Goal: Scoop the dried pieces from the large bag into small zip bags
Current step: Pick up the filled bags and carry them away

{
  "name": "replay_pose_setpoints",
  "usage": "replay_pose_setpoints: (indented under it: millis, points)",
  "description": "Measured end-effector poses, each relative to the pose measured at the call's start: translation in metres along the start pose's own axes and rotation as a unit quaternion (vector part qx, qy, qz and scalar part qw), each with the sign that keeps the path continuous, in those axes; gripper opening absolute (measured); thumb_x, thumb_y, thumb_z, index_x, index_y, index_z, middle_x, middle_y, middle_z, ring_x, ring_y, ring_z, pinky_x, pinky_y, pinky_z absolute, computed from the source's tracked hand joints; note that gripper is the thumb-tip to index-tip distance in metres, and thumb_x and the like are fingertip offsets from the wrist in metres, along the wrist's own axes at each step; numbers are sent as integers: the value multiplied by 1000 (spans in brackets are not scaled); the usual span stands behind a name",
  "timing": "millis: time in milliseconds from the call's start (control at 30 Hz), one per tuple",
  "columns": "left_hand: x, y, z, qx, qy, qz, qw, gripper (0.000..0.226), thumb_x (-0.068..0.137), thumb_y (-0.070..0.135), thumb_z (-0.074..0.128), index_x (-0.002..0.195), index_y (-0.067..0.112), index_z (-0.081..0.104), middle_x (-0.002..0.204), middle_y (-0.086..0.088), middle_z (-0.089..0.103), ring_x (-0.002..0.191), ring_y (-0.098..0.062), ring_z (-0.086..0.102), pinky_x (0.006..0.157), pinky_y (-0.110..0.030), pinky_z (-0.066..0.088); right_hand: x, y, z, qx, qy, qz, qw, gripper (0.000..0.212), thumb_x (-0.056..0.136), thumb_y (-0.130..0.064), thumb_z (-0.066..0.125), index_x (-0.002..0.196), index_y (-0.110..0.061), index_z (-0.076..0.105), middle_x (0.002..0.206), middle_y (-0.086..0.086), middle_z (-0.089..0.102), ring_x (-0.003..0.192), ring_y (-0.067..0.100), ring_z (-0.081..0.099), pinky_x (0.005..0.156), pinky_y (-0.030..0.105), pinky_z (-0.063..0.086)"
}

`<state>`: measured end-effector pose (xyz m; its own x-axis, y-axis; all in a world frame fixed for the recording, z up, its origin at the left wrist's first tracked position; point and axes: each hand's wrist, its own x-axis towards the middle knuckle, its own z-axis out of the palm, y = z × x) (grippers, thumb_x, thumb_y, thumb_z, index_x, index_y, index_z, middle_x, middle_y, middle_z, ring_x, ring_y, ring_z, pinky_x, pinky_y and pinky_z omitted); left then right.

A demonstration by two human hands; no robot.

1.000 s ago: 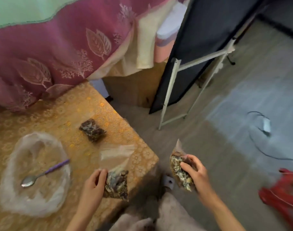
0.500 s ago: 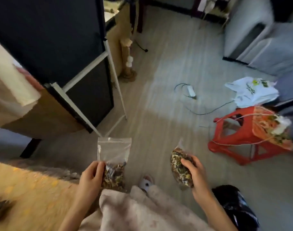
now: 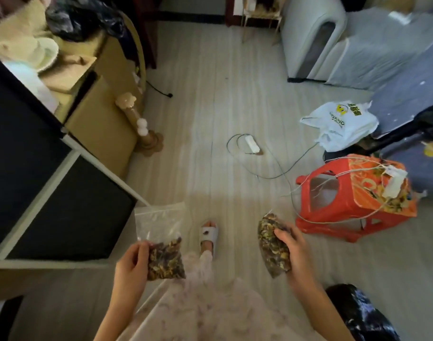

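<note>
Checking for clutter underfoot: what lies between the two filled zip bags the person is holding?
In the head view, between the left zip bag and the right zip bag: a foot in a white slipper on bare floor.

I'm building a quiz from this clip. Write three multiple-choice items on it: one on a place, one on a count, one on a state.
1. Where does the red stool stand?
A. On the floor to the person's right
B. On a table
C. Behind the black board

2. How many small zip bags are held?
A. One
B. Two
C. Three

3. How full is the bag in the left hand?
A. Empty
B. Only the lower part is filled
C. Full to the zip

Key: 1 A, it stands on the floor at right. 2 B, left zip bag and right zip bag, the latter in the right hand. 3 B, its top is clear.
</note>
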<state>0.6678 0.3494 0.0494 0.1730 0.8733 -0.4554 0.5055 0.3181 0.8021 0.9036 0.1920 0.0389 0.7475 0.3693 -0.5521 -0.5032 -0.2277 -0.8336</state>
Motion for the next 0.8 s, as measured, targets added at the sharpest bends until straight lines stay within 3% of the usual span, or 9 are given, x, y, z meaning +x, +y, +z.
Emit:
replay_pose_setpoints:
  millis: [100, 267, 467, 533, 667, 800]
  points:
    - [57, 31, 13, 25, -7, -3, 1000, 24, 96, 20, 43, 81, 14, 61, 79, -10, 61, 77, -24, 58, 63, -29, 44, 48, -27, 24, 18, 13, -2, 1000, 15, 85, -5, 60, 96, -12, 68, 92, 10, 70, 81, 23, 66, 65, 31, 49]
    - [155, 101, 32, 71, -56, 24, 996, 25, 96, 18, 44, 82, 11, 63, 81, -11, 63, 80, -24, 60, 75, -40, 47, 126, -81, 71, 61, 47, -5, 997, 18, 84, -2, 59, 96, -11, 68, 91, 9, 71, 82, 23, 67, 72, 36, 52]
    - [252, 190, 72, 87, -121, 71, 986, 26, 96, 19, 43, 80, 11, 61, 72, -10, 61, 68, -24, 58, 57, -29, 44, 202, -136, 105, 76, 65, 0, 995, 17, 83, -4, 61, 94, -15, 69, 100, 13, 70, 92, 28, 65, 75, 38, 51]
    - [281, 216, 90, 98, -127, 93, 983, 26, 96, 19, 43, 80, 9, 60, 70, -12, 60, 66, -26, 56, 55, -29, 43, 229, -153, 113, 68, 68, 6, 995, 17, 84, -5, 62, 95, -15, 69, 101, 13, 70, 94, 28, 65, 81, 42, 51]
    - [331, 263, 133, 77, -120, 114, 983, 31, 96, 23, 44, 80, 0, 58, 76, -24, 60, 73, -39, 57, 66, -50, 49, 295, -193, 129, 68, 79, 4, 995, 14, 85, -6, 60, 92, -15, 68, 98, 14, 70, 89, 27, 66, 72, 35, 49]
    - [381, 306, 179, 40, -92, 98, 990, 32, 94, 30, 45, 78, 7, 60, 75, -17, 63, 68, -26, 60, 59, -40, 48, 377, -244, 146, 77, 67, 10, 995, 14, 86, -6, 59, 97, -11, 64, 101, 17, 68, 93, 32, 64, 82, 43, 51]
